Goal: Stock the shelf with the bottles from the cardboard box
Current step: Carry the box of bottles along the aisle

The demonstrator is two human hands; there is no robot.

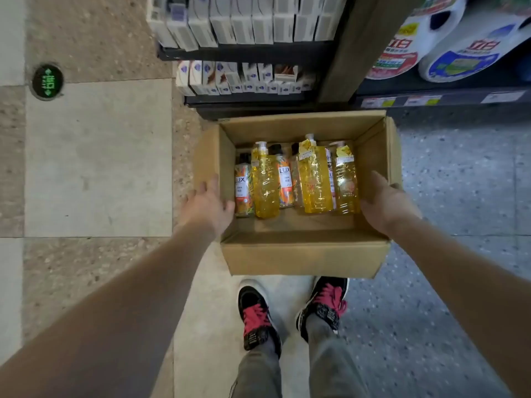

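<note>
The cardboard box point(301, 254) sits open in the middle of the frame, just above the person's two shoes point(255, 314) with pink laces. Whether it rests on the floor point(97, 156) or is being carried cannot be told. The bottles point(265, 185), yellow pump bottles and orange-labelled ones, lie side by side against its far wall, none taken out yet. The left hand point(209, 202) presses the box's left side at the rim, its grip apart with the fingers spread and straight. The right hand point(385, 202) lies over the right rim, and whether its grip closes round the cardboard cannot be told. The shelf point(258, 54) stands at the top of the frame, holding rows of white cartons point(241, 24), with big detergent jugs point(459, 44) in the upper right.

This looks like the placing of the box before the shelf, so stocking has not begun. The next move likely calls for a hand to leave the rim, reach in and grasp one bottle by its body or neck.
</note>
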